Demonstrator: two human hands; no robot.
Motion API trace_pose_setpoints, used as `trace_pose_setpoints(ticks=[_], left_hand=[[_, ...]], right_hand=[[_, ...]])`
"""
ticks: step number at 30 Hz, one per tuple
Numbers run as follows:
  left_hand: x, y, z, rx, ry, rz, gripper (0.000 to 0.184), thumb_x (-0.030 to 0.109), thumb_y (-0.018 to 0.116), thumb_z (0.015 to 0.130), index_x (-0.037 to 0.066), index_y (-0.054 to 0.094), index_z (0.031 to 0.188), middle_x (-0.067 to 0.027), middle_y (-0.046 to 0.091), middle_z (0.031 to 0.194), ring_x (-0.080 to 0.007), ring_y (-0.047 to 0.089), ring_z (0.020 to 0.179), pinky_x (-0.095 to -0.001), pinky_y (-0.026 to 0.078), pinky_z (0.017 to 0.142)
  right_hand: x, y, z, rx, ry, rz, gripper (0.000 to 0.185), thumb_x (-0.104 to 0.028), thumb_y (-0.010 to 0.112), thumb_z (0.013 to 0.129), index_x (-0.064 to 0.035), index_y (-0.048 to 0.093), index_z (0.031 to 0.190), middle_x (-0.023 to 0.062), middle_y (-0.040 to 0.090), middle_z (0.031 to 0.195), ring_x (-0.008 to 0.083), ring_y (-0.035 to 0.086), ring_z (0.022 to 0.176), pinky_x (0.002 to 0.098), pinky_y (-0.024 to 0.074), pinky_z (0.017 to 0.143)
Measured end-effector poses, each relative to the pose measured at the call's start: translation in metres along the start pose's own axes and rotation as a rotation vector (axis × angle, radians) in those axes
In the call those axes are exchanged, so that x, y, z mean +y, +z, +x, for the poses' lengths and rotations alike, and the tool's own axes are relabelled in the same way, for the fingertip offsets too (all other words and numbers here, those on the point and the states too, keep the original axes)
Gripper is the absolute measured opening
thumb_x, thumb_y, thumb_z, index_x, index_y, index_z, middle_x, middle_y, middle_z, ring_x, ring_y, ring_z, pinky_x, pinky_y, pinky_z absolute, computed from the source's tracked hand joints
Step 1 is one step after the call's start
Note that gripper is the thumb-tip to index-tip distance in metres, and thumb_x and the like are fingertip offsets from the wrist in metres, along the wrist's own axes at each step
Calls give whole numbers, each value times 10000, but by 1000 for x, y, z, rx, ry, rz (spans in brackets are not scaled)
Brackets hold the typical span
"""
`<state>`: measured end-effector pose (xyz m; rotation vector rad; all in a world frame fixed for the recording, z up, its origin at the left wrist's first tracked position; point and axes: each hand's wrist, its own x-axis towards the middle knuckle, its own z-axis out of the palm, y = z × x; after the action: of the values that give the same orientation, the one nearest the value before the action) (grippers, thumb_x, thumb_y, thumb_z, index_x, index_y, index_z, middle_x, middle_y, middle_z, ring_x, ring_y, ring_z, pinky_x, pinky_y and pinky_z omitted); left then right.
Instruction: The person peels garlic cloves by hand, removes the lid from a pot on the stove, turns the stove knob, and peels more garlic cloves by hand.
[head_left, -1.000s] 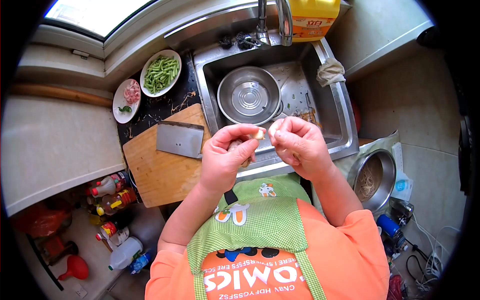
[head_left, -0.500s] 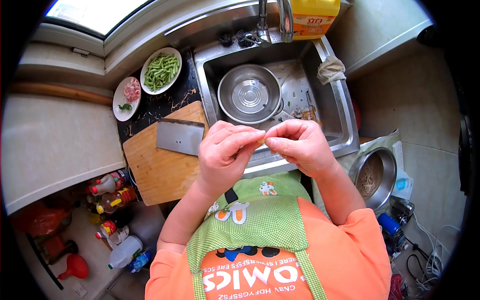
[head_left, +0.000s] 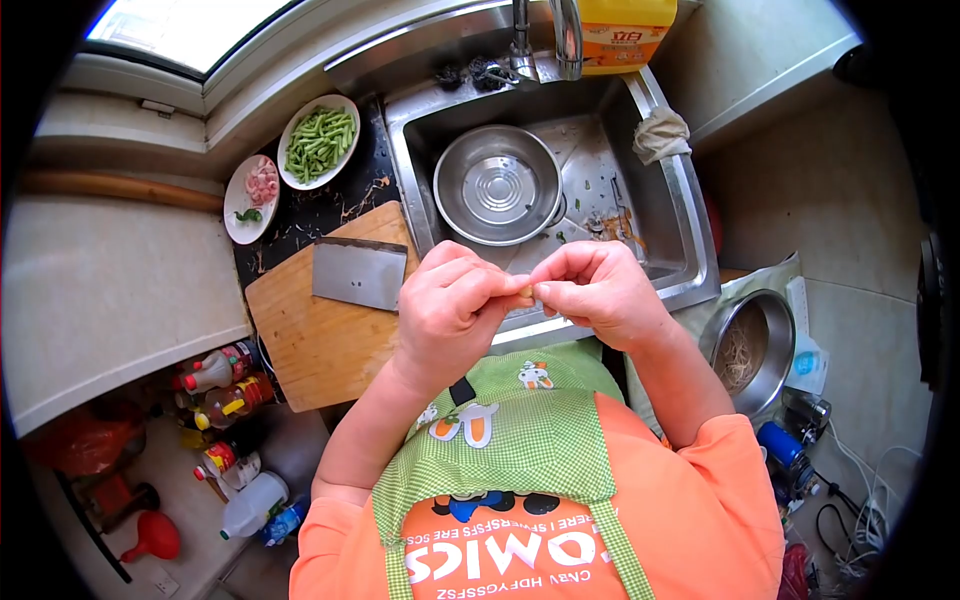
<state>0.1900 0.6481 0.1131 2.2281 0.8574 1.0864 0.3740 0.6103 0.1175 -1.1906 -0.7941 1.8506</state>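
Note:
My left hand (head_left: 447, 308) and my right hand (head_left: 605, 292) meet fingertip to fingertip above the front edge of the sink (head_left: 697, 285). Pinched in my left hand is a small pale piece (head_left: 526, 292), mostly covered by the fingers; it looks like a garlic clove. The thumb and forefinger of my right hand are pressed together at the same piece. Behind the hands, a round metal basin (head_left: 498, 186) rests in the sink. To the left, a cleaver (head_left: 359, 274) lies on a wooden cutting board (head_left: 300, 330).
A plate of cut green beans (head_left: 320, 144) and a plate with pink pieces (head_left: 262, 182) stand at the back left. A faucet (head_left: 568, 40) and a yellow jug (head_left: 624, 35) are behind the sink. At right is a metal bowl (head_left: 748, 355) holding peelings.
My hands were slightly apart one second ago and have come together at the fingertips. My left hand has turned over more, covering the brownish thing seen earlier in its palm.

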Motion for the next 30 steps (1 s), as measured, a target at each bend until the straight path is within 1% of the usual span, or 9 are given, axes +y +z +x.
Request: trace_pose_setpoints(ticks=[9,13,15,17,18,20,24,28,30], left_hand=[[0,3,0,49,-84,-61,228,9,774,540,53,627,710,-33,590,615,-195,549,603,-282,442,541],[-5,8,-9,80,-248,-260,215,-26,760,578,38,643,747,-37,619,698,-164,553,619,-262,444,560],[-6,8,-10,110,-336,-382,209,-39,752,602,31,650,771,-40,633,754,-140,555,628,-249,447,567],[-4,7,-8,55,-588,-741,210,-39,732,668,9,655,858,-32,627,882,-80,545,682,-211,449,588],[-3,5,-8,55,-588,-741,210,-39,732,668,9,655,858,-32,627,882,-80,545,682,-211,449,588],[-1,2,-8,-8,-836,-1022,214,-8,698,741,-7,648,948,-20,606,928,-45,530,711,-190,448,597],[1,3,-7,-40,-875,-1067,209,36,646,811,-8,637,1015,-17,599,915,-43,529,692,-191,446,587],[1,3,-9,-31,-949,-1230,210,61,564,879,-5,621,1071,-34,589,939,-49,526,684,-191,440,586],[1,2,-10,-16,-1003,-1345,216,63,547,891,-5,615,1084,-39,584,958,-52,526,690,-189,435,591]], right_hand=[[4,9,2,105,-23,9,80,-51,631,785,8,629,839,-30,568,651,-8,453,531,155,335,444],[5,14,3,121,-34,23,71,-51,628,787,7,625,828,-28,575,677,-2,472,553,156,364,464],[7,19,3,195,-178,-55,60,-46,624,784,4,620,817,-19,588,726,5,493,581,167,399,488],[7,22,2,224,-251,-149,52,-34,624,774,3,616,809,-12,587,730,13,502,583,174,411,498],[6,23,2,252,-325,-243,46,-22,625,764,2,613,801,-5,585,735,20,510,585,181,424,507],[4,23,2,266,-427,-352,46,-6,622,752,4,609,795,1,578,720,24,514,579,184,428,505],[4,21,5,286,-689,-613,53,28,611,727,5,602,773,23,560,679,44,525,559,194,431,496],[7,23,6,294,-768,-589,52,41,594,727,2,602,761,32,562,678,59,521,540,204,426,482],[6,21,2,214,-571,-248,56,44,598,740,0,612,772,42,556,673,68,517,540,205,422,495]])
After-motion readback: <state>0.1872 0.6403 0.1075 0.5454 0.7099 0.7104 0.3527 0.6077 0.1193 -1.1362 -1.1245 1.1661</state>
